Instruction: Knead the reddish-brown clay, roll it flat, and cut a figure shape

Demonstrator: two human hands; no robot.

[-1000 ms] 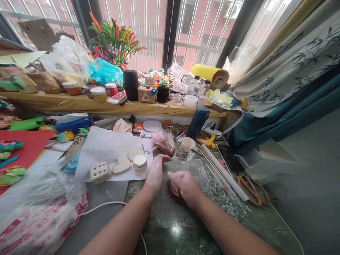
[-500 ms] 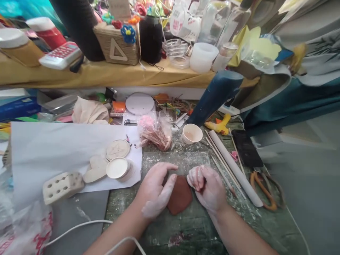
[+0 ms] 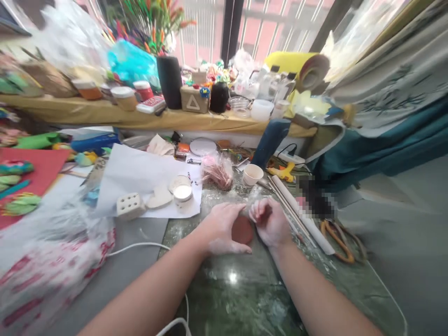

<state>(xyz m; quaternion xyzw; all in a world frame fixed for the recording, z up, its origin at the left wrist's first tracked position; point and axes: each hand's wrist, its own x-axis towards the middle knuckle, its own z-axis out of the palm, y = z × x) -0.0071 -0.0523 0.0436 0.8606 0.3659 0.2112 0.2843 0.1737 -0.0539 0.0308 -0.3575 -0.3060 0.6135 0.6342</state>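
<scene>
A flat reddish-brown slab of clay (image 3: pixel 242 229) lies on the green glossy table (image 3: pixel 238 289). My left hand (image 3: pixel 222 226), dusted white, curves around the slab's left side with fingers spread and touching it. My right hand (image 3: pixel 269 223) is curled into a loose fist at the slab's right edge, with a bit of dark clay showing between its fingers.
A white paper sheet (image 3: pixel 140 179) holds a holed block (image 3: pixel 129 205), a heart shape and a round tub (image 3: pixel 182 192). A paper cup (image 3: pixel 252 174), pink bagged material (image 3: pixel 217 171), white rods (image 3: pixel 297 217), orange-handled pliers (image 3: pixel 338 240) and a plastic bag (image 3: pixel 45 266) lie around. A cluttered shelf runs behind.
The camera has lifted and pulled back from a close look at the slab. Both hands stay at the clay, the left now lying more over its left side.
</scene>
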